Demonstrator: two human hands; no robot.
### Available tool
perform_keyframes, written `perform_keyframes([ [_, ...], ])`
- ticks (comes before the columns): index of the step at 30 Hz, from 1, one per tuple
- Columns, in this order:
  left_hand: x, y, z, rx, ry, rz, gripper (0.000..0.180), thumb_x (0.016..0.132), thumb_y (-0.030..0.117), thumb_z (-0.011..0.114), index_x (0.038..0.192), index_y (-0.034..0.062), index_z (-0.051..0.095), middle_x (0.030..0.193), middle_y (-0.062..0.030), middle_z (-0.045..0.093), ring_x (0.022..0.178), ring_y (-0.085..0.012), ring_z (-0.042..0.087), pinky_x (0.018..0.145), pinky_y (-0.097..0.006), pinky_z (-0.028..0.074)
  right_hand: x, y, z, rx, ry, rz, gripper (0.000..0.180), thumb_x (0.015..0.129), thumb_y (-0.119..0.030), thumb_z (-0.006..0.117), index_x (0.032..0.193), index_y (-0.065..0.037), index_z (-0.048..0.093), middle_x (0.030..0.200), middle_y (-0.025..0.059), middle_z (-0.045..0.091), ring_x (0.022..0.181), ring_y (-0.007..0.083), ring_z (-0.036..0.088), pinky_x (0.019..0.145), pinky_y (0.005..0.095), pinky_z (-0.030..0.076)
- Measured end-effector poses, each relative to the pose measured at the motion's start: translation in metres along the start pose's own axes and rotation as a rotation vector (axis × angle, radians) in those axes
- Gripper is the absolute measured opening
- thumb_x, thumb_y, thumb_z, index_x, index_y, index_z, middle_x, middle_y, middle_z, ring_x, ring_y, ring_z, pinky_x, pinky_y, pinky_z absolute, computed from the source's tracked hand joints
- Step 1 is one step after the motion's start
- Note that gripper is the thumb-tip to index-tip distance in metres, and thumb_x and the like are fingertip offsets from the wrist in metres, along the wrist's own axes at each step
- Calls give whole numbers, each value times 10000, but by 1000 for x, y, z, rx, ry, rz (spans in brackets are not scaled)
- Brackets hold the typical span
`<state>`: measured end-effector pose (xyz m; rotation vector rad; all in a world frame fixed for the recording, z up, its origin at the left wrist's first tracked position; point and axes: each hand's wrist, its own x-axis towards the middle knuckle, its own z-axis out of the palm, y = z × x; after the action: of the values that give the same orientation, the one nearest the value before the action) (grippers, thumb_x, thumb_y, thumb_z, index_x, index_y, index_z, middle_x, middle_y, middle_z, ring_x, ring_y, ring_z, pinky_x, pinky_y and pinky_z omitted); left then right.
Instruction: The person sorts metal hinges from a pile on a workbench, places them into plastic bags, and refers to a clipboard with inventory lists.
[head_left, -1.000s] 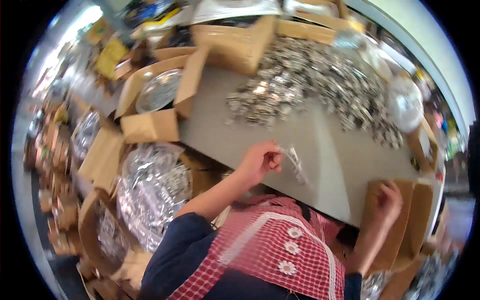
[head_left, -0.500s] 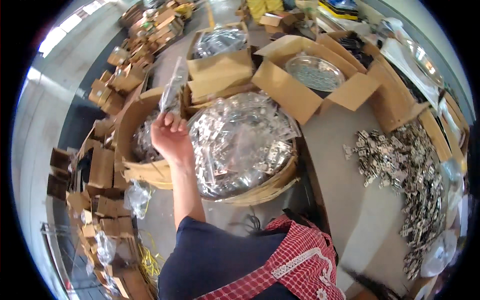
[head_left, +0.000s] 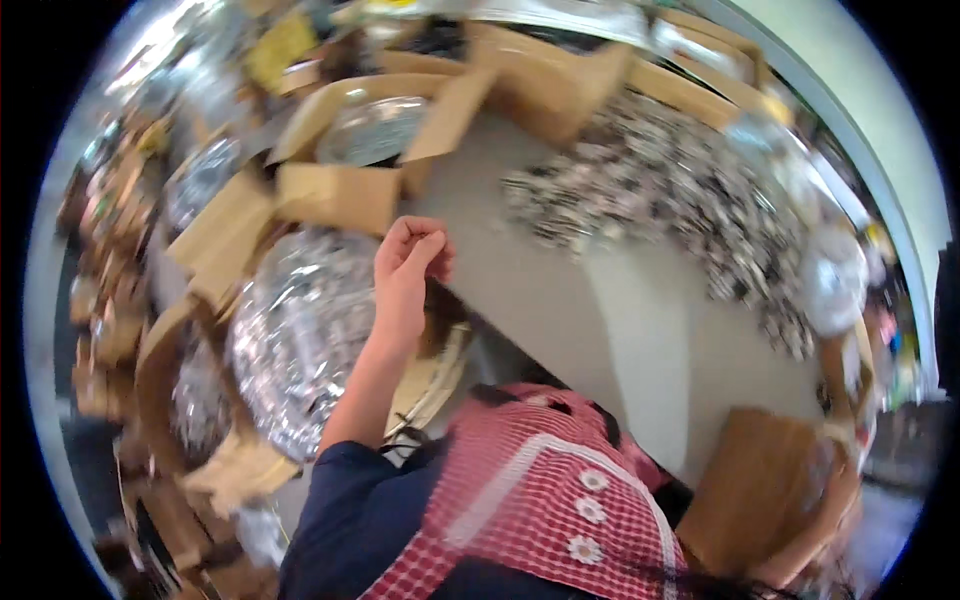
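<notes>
My left hand (head_left: 413,258) hangs over the near edge of the grey table, its fingers curled in and nothing visible in them. Just left of it stands a big round carton of clear plastic bags (head_left: 300,345) filled with small metal parts. At the lower right, my right hand (head_left: 846,482) reaches beside a brown cardboard box (head_left: 750,488) and something clear like plastic; blur hides its fingers. A large heap of loose metal parts (head_left: 680,190) spreads over the far and right side of the table (head_left: 530,270).
An open carton (head_left: 340,195) with a round clear tray (head_left: 375,130) stands beyond my left hand. Left of the bags is another carton (head_left: 165,350) with bagged parts. Clear plastic bags (head_left: 835,275) lie at the table's right end, and more cartons line the far side.
My view has swung to the right. The clear bag that was in my left hand over the left carton is no longer in it. My right hand has come into view.
</notes>
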<state>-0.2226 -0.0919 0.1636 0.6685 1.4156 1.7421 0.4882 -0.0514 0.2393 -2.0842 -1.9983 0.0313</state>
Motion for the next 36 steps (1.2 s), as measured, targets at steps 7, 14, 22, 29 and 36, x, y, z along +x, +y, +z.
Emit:
perform_keyframes([
  [7, -38, -59, 157, 487, -852, 280, 615, 808, 137, 745, 1325, 23, 432, 1290, -163, 519, 1185, -276, 536, 1008, -384, 437, -42, -194, 33, 718, -23, 214, 234, 961, -118, 604, 1132, 40, 626, 860, 61, 667, 713, 102, 628, 599, 243, 522],
  [14, -38, -73, 223, 358, -1134, 84, 842, 802, 157, 784, 1476, 25, 297, 1404, -174, 445, 1290, -275, 467, 1084, -408, 380, -36, -246, 124, 1656, -471, 340, 310, 940, -91, 564, 1211, 58, 543, 864, 112, 670, 649, 184, 662, 584, 284, 543],
  [22, -16, -96, 233, 107, -995, -351, 454, 842, -7, 671, 1264, -2, 501, 1124, -76, 644, 997, -159, 636, 880, -320, 520, -15, -251, 160, 1512, -664, 157, 322, 897, -129, 653, 1166, 31, 577, 862, 68, 678, 786, 138, 648, 664, 272, 516],
  [29, -15, -110, 238, 74, -909, -323, 400, 842, 58, 645, 1225, 6, 545, 1058, -58, 657, 917, -147, 641, 835, -305, 513, 7, -257, 183, 1593, -692, 237, 311, 880, -127, 674, 1135, 34, 596, 877, 74, 671, 731, 139, 643, 643, 278, 518],
  [36, 28, -118, 222, 237, -769, -217, 367, 843, 57, 627, 1196, 11, 535, 931, -44, 649, 805, -115, 616, 715, -285, 507, 16, -237, 188, 1738, -571, 504, 151, 855, -78, 681, 958, 21, 633, 799, 82, 657, 649, 154, 629, 574, 281, 532],
])
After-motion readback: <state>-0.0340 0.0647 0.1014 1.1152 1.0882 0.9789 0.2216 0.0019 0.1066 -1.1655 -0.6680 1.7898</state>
